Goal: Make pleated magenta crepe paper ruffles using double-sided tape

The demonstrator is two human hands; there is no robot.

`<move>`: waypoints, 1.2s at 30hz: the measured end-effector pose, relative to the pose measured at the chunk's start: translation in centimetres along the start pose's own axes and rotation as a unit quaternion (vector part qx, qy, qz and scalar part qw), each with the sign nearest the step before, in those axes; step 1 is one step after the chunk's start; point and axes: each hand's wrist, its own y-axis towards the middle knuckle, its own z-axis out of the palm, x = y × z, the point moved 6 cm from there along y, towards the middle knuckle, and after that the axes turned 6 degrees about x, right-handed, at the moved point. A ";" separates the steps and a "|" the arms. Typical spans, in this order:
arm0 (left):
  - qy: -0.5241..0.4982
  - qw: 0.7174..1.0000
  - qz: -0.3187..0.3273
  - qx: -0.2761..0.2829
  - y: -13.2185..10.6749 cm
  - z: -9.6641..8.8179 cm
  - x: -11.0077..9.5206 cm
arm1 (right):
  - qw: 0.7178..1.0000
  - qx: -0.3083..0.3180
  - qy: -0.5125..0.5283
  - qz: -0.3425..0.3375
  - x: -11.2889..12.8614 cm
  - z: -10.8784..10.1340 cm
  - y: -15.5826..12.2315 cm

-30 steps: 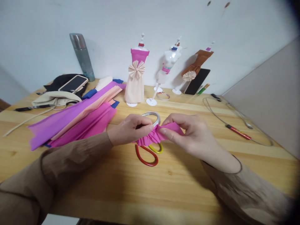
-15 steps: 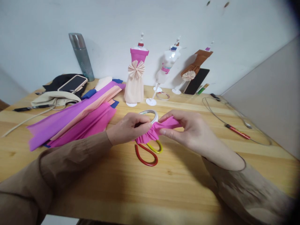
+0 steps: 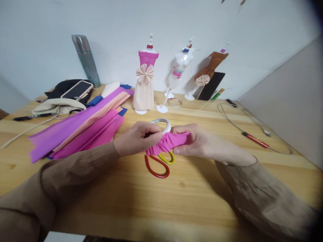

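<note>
Between my two hands is a strip of pink crepe paper [image 3: 165, 143], gathered in folds at its left part and flatter toward the right. My left hand [image 3: 138, 138] pinches the gathered part between thumb and fingers. The flatter end is gripped by my right hand [image 3: 193, 140], thumb below and fingers above. Just behind the paper lies a roll of white tape [image 3: 167, 125], partly covered by it. Scissors [image 3: 156, 175] with one red and one yellow handle loop lie beneath; their blades are hidden under the paper and my left hand.
At the left lie sheets of purple, peach and pink crepe paper [image 3: 83, 122], a phone [image 3: 78, 90] and a pen [image 3: 22, 118]. A bottle [image 3: 87, 62] stands behind. Along the wall are a pink-dressed mannequin [image 3: 148, 59], a white one [image 3: 183, 60] and a brown-dressed one [image 3: 214, 63]. A cable [image 3: 228, 121] lies right.
My right hand has dropped slightly and turned, taking more of the strip's right end between its fingers. The folds near the middle have spread a little. My left hand keeps its pinch.
</note>
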 end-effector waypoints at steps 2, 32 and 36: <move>-0.001 1.000 0.004 -0.003 0.0 0.0 0.0 | 1.000 0.001 -0.005 0.014 -0.2 -0.2 -0.1; 0.066 0.998 0.022 0.009 0.1 0.4 0.5 | 0.986 -0.167 -0.013 -0.026 -0.2 -0.8 -0.5; 0.053 0.998 0.016 0.012 0.1 0.4 0.5 | 0.987 -0.158 -0.024 -0.035 -0.1 -0.7 -0.5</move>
